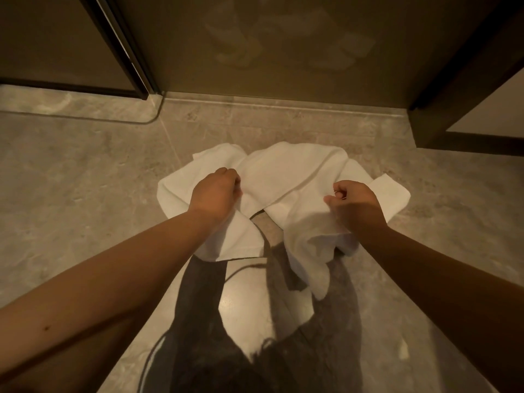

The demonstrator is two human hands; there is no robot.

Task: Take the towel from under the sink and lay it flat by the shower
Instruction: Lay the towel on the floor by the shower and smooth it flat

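A white towel (286,177) lies rumpled and folded over itself on the beige stone floor, just in front of the glass shower door (283,46). My left hand (215,194) grips the towel's near left edge with closed fingers. My right hand (354,205) pinches the near right edge, and a loose fold hangs down from it. The far part of the towel rests on the floor; the near part is lifted off it.
A raised stone threshold (283,106) runs along the base of the shower glass. Dark frames stand at the left (119,46) and right (465,66). My dark trousers (204,321) show below the towel.
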